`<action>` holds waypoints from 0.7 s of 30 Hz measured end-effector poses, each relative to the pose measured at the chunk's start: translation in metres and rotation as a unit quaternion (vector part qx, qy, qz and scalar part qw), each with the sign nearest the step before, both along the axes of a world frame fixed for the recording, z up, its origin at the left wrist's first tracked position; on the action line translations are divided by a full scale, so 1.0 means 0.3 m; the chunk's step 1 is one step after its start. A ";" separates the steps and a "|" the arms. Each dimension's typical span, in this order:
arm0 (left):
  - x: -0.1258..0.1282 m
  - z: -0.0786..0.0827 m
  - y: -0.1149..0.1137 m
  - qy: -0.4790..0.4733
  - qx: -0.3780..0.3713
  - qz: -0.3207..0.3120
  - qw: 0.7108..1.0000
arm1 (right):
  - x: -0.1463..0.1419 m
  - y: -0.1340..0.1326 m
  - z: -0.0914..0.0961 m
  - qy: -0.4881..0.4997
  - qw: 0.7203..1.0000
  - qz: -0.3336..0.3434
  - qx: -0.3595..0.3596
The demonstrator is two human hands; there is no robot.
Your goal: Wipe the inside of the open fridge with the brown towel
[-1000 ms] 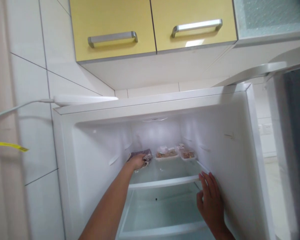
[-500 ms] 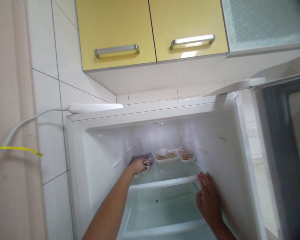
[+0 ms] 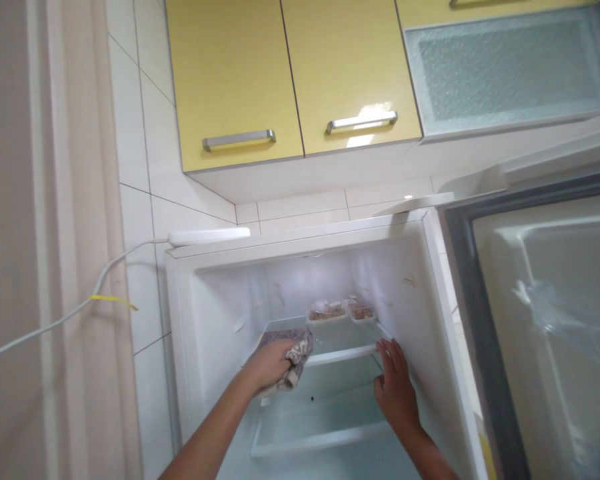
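Left hand (image 3: 273, 363), near half-past-six, clasps a bunched cloth (image 3: 300, 347); right hand (image 3: 396, 390), five o'clock, half-open, fingertips at a shelf (image 3: 340, 356).

Both forearms (image 3: 211, 427) bare — tapering toward wrists (image 3: 249, 381) — hands (image 3: 395, 390) bare too.

There are one cloth (image 3: 300, 350), two food packs (image 3: 327, 311), two shelves (image 3: 344, 357) and three handles (image 3: 363, 123).

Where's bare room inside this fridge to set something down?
On the upper shelf, before the left food tray and right food tray, right of the patterned cloth. The visible lower shelf looks bare too, between left hand and right hand. Crowded: the upper shelf's back right, under the trays; its front left, blocked by the cloth.
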State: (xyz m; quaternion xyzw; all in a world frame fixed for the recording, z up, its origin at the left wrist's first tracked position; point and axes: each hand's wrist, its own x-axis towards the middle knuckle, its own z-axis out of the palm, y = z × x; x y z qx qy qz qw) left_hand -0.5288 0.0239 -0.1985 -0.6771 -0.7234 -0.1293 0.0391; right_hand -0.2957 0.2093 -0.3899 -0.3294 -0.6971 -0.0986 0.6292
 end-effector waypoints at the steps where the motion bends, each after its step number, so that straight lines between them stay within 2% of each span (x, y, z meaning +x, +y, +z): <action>1: 0.025 -0.001 0.002 0.005 0.004 -0.001 1.000 | 0.000 -0.006 0.004 0.002 1.000 0.002 -0.002; 5: 0.156 -0.016 0.069 0.034 0.019 -0.011 0.999 | 0.014 -0.020 0.014 -0.016 1.000 0.003 0.003; 11: 0.447 -0.065 0.276 0.073 0.027 -0.056 0.995 | 0.041 -0.001 0.006 0.005 1.000 0.029 -0.003; 13: 0.516 -0.072 0.329 0.076 0.026 -0.058 0.995 | 0.045 0.016 -0.001 0.017 0.999 0.033 -0.003; 17: 0.546 -0.072 0.357 0.076 0.037 -0.069 0.994 | 0.052 0.040 -0.015 0.006 1.000 0.020 0.014; 21: 0.496 -0.075 0.305 0.074 0.052 -0.068 0.994 | 0.062 0.034 -0.016 -0.018 1.000 0.013 0.021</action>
